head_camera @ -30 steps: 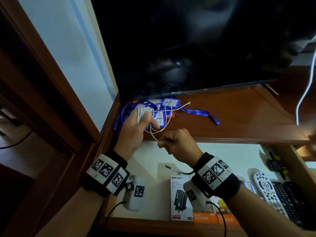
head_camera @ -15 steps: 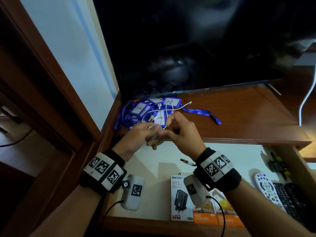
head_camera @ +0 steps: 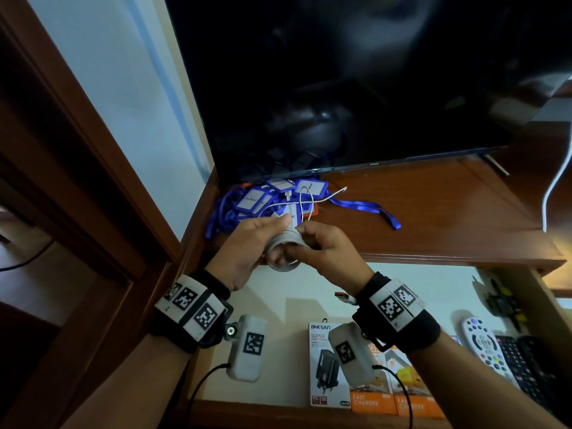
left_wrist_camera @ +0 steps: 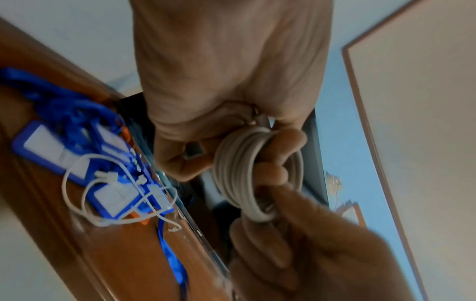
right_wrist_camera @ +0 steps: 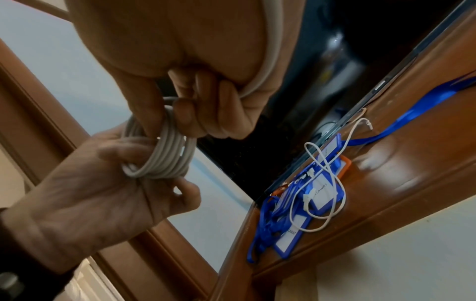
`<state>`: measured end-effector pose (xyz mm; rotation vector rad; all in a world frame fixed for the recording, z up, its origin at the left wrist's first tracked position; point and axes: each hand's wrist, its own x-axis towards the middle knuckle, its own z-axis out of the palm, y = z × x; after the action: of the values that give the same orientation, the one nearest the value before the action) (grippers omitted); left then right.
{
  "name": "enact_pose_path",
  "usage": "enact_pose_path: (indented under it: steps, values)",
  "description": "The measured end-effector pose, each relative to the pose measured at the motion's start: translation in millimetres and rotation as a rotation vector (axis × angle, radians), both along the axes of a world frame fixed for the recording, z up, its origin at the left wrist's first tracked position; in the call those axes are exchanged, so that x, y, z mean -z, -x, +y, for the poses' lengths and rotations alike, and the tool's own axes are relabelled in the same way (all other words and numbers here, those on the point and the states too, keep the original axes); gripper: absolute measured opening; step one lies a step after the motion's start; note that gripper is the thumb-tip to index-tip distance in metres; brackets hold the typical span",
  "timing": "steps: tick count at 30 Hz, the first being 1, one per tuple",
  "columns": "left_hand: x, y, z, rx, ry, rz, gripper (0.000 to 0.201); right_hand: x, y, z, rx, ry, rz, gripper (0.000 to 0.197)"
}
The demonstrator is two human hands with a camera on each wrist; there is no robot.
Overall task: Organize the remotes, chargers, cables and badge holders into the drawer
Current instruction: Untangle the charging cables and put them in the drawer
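- The left hand [head_camera: 244, 252] was curled round a coiled pale grey cable [head_camera: 286, 243], loops wrapped over its fingers [left_wrist_camera: 280, 173].
- The right hand [head_camera: 328, 252] pinched the same coil from 3 o'clock, fingers bent shut on it.
- The coil hung above the open drawer [head_camera: 278, 305], just before the brown wooden table [head_camera: 433, 218].
- At 12 o'clock, blue badge holders [head_camera: 253, 199] lay under a thin white cable [head_camera: 312, 202].
- The grey cable's plug end was hidden; the left wrist view was blurred.

Black wristbands [head_camera: 411, 329], seemingly marker-tagged.
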<state>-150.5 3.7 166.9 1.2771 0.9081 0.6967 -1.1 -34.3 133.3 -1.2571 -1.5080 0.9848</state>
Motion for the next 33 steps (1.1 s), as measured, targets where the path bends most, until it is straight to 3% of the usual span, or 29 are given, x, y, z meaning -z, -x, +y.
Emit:
enact_pose_path:
  steps: [4, 7, 10, 14, 17, 25, 30, 33]
  values:
    - [10.8, 3.1, 4.9, -0.108, -0.397, 0.247, 0.013, 1.4, -1.3, -0.6, 0.033, 0.020, -0.043, 0.037]
    - [13.2, 3.9, 4.6, -0.066, -0.605, 0.293, 0.015, 5.1, -0.9, 0.0, 0.036, 0.056, -0.105, 0.022]
    - [12.5, 5.1, 2.7, 0.020, -0.600, 0.276, 0.036, 3.7, -3.9, 1.2, 0.079, 0.052, -0.201, 0.003]
    - [12.1, 15.2, 8.8, 0.196, -0.607, 0.472, 0.059, -0.1, -7.1, 0.3, 0.097, 0.074, -0.241, 0.008]
    - [11.8, 20.1, 12.8, 0.195, -0.549, 0.482, 0.057, 0.4, -5.4, -0.8, 0.081, 0.110, -0.148, 0.013]
    - [28.9, 15.8, 6.5, 0.006, -0.292, 0.212, 0.049, -0.2, -10.3, -3.4, 0.080, 0.169, -0.015, 0.009]
    - [28.1, 12.7, 5.3, 0.021, -0.268, 0.200, 0.045, -1.3, -10.0, -7.7, 0.057, 0.179, 0.052, 0.005]
    - [26.9, 12.8, 7.4, -0.007, -0.309, 0.222, 0.043, -0.9, -10.6, -9.2, 0.069, 0.120, 0.093, 0.023]
